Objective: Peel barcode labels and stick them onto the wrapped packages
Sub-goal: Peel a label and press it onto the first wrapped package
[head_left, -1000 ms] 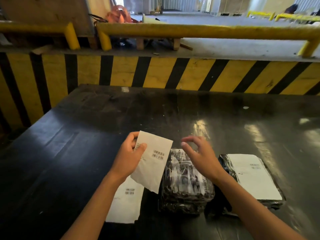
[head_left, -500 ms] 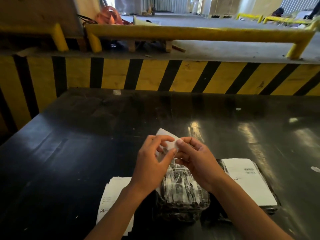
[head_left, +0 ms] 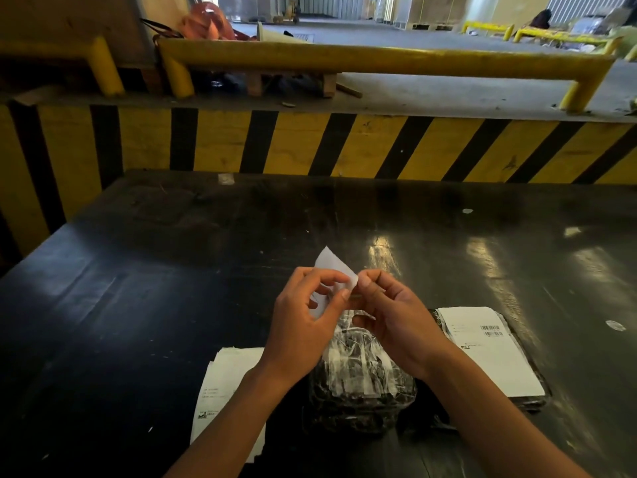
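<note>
head view | looks forward-down | close over table (head_left: 172,288)

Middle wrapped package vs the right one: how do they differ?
The dark plastic-wrapped package in the middle has no label on top; the flat dark package on the right carries a white barcode label. The middle one looks bulkier and crinkled; the right one lies flatter. Both rest on the black table.

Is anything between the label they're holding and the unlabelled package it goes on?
Nothing visible. Both the left hand and right hand pinch the label sheet directly above the unlabelled wrapped package, whose top is bare.
</note>
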The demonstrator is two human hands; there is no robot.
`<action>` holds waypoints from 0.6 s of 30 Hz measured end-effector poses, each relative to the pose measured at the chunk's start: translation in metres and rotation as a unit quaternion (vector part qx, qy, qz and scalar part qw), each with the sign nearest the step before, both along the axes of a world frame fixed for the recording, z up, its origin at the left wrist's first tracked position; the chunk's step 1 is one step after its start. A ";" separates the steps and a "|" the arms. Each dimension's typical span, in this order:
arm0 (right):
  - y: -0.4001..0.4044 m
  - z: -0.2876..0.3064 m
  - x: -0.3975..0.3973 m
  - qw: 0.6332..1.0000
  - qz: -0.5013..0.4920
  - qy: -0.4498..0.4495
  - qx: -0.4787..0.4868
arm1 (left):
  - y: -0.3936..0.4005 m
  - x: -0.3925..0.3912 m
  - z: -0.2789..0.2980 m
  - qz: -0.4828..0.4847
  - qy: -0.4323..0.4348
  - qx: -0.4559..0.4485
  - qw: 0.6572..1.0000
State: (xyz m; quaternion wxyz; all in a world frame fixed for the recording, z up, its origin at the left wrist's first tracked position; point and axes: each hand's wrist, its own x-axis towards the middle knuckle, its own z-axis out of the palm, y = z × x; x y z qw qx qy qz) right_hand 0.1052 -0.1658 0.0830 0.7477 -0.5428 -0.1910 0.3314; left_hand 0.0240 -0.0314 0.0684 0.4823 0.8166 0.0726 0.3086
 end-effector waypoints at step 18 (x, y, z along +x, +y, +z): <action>0.006 -0.002 -0.006 0.976 -0.081 -0.193 -0.061 | -0.007 -0.002 0.009 -0.029 0.029 -0.132 0.990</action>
